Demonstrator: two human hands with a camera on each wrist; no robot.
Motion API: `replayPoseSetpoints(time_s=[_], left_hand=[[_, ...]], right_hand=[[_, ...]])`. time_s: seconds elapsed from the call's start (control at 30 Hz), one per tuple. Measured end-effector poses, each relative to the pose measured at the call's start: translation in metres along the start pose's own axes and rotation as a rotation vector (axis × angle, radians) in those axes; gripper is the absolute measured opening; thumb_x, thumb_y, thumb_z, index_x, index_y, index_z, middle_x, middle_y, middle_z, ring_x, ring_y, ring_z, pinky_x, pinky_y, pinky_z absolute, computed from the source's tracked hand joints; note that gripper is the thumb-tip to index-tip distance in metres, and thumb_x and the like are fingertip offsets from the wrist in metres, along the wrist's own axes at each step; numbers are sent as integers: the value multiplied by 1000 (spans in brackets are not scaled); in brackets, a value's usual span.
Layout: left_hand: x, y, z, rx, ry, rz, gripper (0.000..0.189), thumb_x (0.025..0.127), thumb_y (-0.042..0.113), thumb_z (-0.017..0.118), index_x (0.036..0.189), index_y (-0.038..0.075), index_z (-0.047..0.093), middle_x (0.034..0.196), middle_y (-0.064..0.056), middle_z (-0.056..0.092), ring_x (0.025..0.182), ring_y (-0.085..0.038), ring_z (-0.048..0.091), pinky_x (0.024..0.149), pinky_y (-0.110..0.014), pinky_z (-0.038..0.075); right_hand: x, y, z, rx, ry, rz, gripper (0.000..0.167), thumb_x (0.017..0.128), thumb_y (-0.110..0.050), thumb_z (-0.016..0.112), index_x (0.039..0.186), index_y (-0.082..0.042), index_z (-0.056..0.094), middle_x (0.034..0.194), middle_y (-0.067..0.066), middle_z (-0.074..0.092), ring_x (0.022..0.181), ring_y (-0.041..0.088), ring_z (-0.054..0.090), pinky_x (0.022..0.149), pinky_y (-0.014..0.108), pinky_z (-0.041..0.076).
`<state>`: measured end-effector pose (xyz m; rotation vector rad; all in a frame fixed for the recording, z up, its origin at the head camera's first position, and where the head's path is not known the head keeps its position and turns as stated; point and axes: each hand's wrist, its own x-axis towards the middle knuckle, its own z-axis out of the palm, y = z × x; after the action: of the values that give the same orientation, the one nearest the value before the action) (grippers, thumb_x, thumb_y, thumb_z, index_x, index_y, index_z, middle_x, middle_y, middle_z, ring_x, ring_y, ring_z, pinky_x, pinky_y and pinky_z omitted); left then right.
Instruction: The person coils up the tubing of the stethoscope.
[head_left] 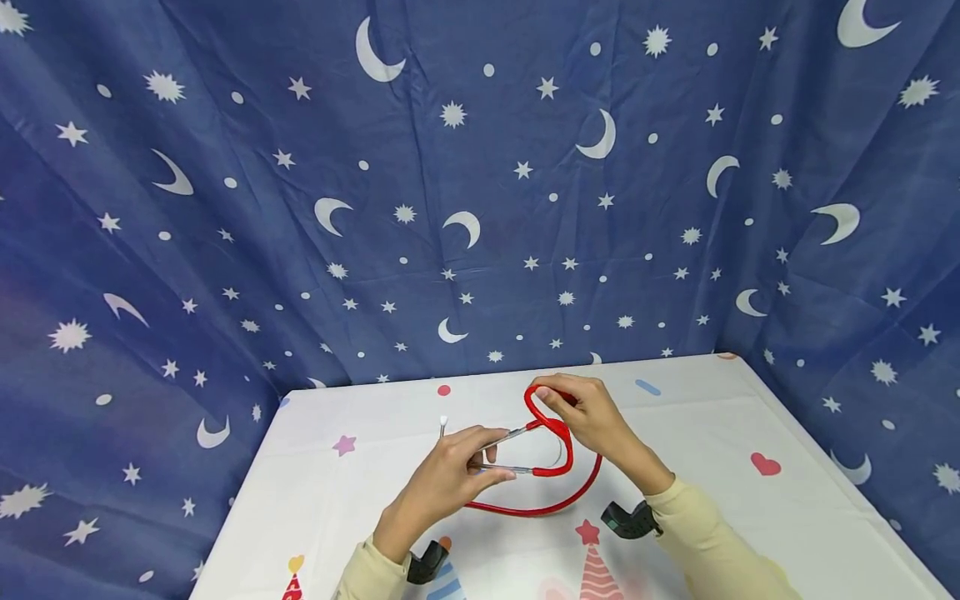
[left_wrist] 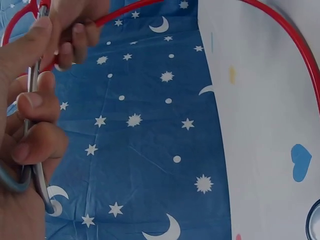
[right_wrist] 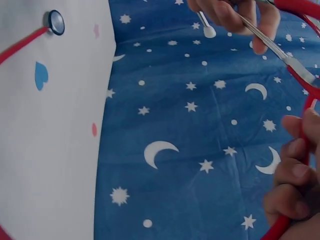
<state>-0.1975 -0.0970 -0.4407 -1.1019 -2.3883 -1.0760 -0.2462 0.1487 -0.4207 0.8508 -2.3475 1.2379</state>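
Observation:
Both hands hold a stethoscope with red tubing (head_left: 564, 454) above a white table. My left hand (head_left: 448, 468) grips its metal ear tubes (left_wrist: 33, 82), fingers curled round them. A white ear tip (right_wrist: 209, 32) sticks out past that hand. My right hand (head_left: 588, 414) grips the red tube beyond the fork, with the fingers wrapped round it in the right wrist view. From there the tube loops down and runs left under the left hand. The round chest piece (right_wrist: 56, 23) lies at the tube's end on the table in the right wrist view.
The white tabletop (head_left: 315, 492) carries printed shapes, among them a red heart (head_left: 766, 464) and party hats. A blue curtain (head_left: 480, 167) with white moons and stars hangs behind it and at both sides. Black wrist devices (head_left: 630, 521) sit at the cuffs of the light yellow sleeves.

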Motion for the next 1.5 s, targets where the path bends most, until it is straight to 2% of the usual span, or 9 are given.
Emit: replayPoseSetpoints(time_s=[0.17, 0.47, 0.63, 0.8, 0.97, 1.07, 1.23, 1.3, 1.5], left_hand=[[0, 4, -2, -4, -9, -5, 42, 85, 26, 76, 122, 10, 64, 84, 8, 57, 63, -1, 44, 56, -11, 40], [-1, 6, -3, -1, 5, 11, 42, 87, 24, 75, 124, 9, 62, 86, 9, 56, 62, -2, 46, 56, -10, 40], [-1, 5, -2, -10, 49, 29, 43, 86, 21, 76, 124, 5, 62, 87, 7, 57, 61, -2, 46, 55, -10, 40], [-2, 5, -1, -4, 101, 15, 44, 85, 18, 77, 125, 3, 62, 86, 7, 57, 62, 1, 44, 54, -10, 40], [-2, 3, 0, 8, 161, 19, 43, 85, 17, 77, 123, 2, 63, 83, 5, 57, 59, -4, 46, 53, -9, 39], [-1, 2, 1, 20, 195, 26, 43, 85, 17, 78, 122, 2, 63, 81, 4, 57, 59, -4, 46, 53, -8, 37], [-1, -2, -2, 28, 251, -1, 44, 83, 16, 79, 122, 2, 63, 81, 4, 57, 58, -1, 42, 52, -8, 35], [-1, -3, -4, 33, 281, -18, 44, 83, 14, 79, 122, 1, 63, 80, 3, 57, 58, 0, 42, 51, -8, 36], [-2, -7, -8, 65, 329, -60, 45, 81, 13, 80, 121, -1, 63, 78, 2, 57, 58, 1, 44, 51, -9, 39]], right_hand=[[-4, -2, 8, 38, -143, 105, 25, 93, -23, 67, 113, -9, 73, 97, 5, 75, 75, 7, 64, 67, 22, 56], [-11, -8, 14, -15, -198, 22, 31, 84, -2, 74, 115, -7, 71, 105, 8, 75, 97, 24, 72, 85, 37, 58], [-16, -10, 18, -42, -185, 94, 22, 89, -11, 71, 110, -8, 73, 95, 5, 76, 82, 16, 71, 75, 26, 58], [-21, -11, 23, -38, -142, 166, 21, 94, -28, 66, 101, -11, 76, 72, -1, 69, 61, 5, 51, 56, 21, 48], [-24, -12, 29, -17, -110, 166, 27, 96, -36, 61, 103, -15, 76, 88, -1, 75, 70, 6, 59, 60, 22, 51], [-26, -12, 32, -28, -108, 153, 27, 97, -36, 59, 106, -16, 75, 86, -5, 74, 71, 3, 61, 69, 24, 50], [-31, -13, 34, -11, -136, 184, 22, 99, -30, 59, 107, -14, 73, 64, -10, 54, 55, 1, 42, 56, 22, 38], [-34, -12, 35, -1, -153, 199, 18, 99, -28, 58, 104, -16, 71, 63, -11, 48, 52, 1, 36, 47, 20, 34], [-43, -11, 38, -13, -180, 190, 24, 102, -33, 53, 110, -18, 69, 63, -13, 47, 51, -1, 37, 47, 17, 34]])
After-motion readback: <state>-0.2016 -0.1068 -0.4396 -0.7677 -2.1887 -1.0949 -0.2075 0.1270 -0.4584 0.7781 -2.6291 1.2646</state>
